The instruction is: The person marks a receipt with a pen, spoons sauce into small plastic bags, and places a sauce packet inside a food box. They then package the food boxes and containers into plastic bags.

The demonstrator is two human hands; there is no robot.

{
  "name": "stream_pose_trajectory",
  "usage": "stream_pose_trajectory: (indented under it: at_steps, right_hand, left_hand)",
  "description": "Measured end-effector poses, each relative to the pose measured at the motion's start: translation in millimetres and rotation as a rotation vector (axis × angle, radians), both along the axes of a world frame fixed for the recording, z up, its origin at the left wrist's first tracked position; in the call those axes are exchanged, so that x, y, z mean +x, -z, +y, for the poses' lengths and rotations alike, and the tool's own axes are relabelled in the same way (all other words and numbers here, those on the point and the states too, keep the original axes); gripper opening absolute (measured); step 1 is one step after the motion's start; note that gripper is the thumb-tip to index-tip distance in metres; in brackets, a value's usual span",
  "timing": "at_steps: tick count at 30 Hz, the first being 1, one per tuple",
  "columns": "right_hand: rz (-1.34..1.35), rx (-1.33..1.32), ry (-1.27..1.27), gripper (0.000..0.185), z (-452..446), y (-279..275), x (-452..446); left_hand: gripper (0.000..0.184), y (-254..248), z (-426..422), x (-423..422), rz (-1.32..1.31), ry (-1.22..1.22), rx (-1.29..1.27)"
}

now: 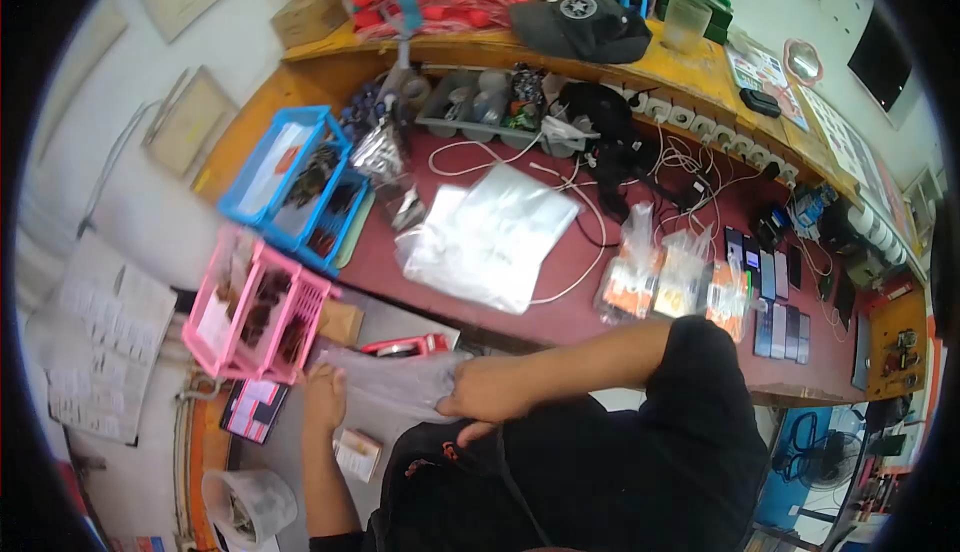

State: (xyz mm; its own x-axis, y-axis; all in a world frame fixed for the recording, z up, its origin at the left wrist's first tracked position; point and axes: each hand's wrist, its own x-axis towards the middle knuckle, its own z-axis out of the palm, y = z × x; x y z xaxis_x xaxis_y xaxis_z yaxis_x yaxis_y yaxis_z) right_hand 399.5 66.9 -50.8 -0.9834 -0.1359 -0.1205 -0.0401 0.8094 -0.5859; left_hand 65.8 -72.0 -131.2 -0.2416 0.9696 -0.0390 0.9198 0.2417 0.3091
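A clear plastic bag point(395, 382) is stretched between my two hands, low over the grey surface in front of me. At its left end, the fingers of my left hand point(325, 394) are closed on the bag. My right hand point(485, 392) grips the other end near my body, its fingers partly turned away from view. Just behind the bag lies a red object point(408, 346) that looks like a tape dispenser. A small white and orange box point(357, 454) sits beside my left forearm. Whether the bag has anything in it cannot be made out.
Pink point(255, 307) and blue point(295, 187) baskets stand to the left, above a clear tub point(250, 504). A stack of plastic bags point(495, 237) covers part of the red table. Bagged packs point(632, 277), several phones point(778, 332) and loose cables point(690, 187) lie rightward.
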Motion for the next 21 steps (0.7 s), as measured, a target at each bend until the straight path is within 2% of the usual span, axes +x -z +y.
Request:
stream_pose_trajectory:
  at_steps: [2, 3, 4, 5, 6, 7, 8, 9, 10, 11, 13, 14, 16, 17, 19, 20, 21]
  right_hand:
    - [0.176, -0.429, 0.397, 0.027, 50, 30, 19]
    - [0.442, -0.184, 0.369, 0.022, 104, 60, 23]
    - [0.314, -0.192, 0.565, 0.019, 155, 64, 34]
    - [0.406, 0.034, 0.585, 0.017, 208, 91, 43]
    - [0.494, 0.02, 0.73, 0.019, 265, 135, 49]
    - [0.418, 0.228, 0.825, 0.021, 319, 144, 67]
    - [0.354, 0.354, 1.104, 0.021, 372, 180, 80]
    - [0.249, 0.415, 1.207, 0.022, 399, 167, 102]
    - [-0.002, 0.492, 1.491, 0.021, 430, 151, 111]
    - [-0.161, 0.388, 1.406, 0.024, 456, 148, 133]
    - [0.08, 0.694, 1.48, 0.025, 484, 173, 157]
    - [0.087, 0.684, 1.467, 0.025, 502, 188, 165]
    - [-0.136, 0.723, 1.52, 0.026, 528, 222, 172]
    - [-0.148, 0.712, 1.506, 0.026, 530, 221, 171]
    - [-0.237, 0.606, 1.346, 0.023, 524, 186, 172]
    - [-0.252, 0.596, 1.333, 0.023, 519, 175, 173]
    - [-0.248, 0.468, 1.357, 0.025, 515, 165, 172]
  left_hand:
    - [0.033, 23, 42, 39, 0.064, 0.06, 0.038]
    - [0.032, 32, 59, 65, 0.131, 0.107, 0.098]
    - [0.03, 46, 74, 89, -0.028, 0.087, 0.119]
    - [0.029, 55, 87, 112, -0.182, 0.061, 0.145]
    - [0.028, 55, 98, 138, -0.057, 0.201, 0.154]
    - [0.028, 54, 108, 155, 0.069, 0.341, 0.161]
    - [0.028, 53, 114, 161, 0.075, 0.33, 0.156]
    - [0.028, 53, 118, 166, 0.051, 0.412, 0.093]
    - [0.029, 52, 121, 170, 0.028, 0.491, 0.029]
    - [0.029, 51, 123, 169, 0.033, 0.473, 0.021]
    - [0.027, 44, 128, 160, 0.036, 0.423, 0.021]
    - [0.027, 39, 131, 160, 0.042, 0.407, 0.015]
    - [0.026, 28, 134, 161, 0.01, 0.314, 0.002]
    - [0.026, 29, 135, 162, 0.004, 0.303, -0.014]
    - [0.028, 32, 135, 163, -0.022, 0.243, -0.034]
    - [0.028, 34, 133, 164, -0.032, 0.235, -0.051]
    - [0.029, 36, 133, 165, -0.047, 0.229, -0.037]
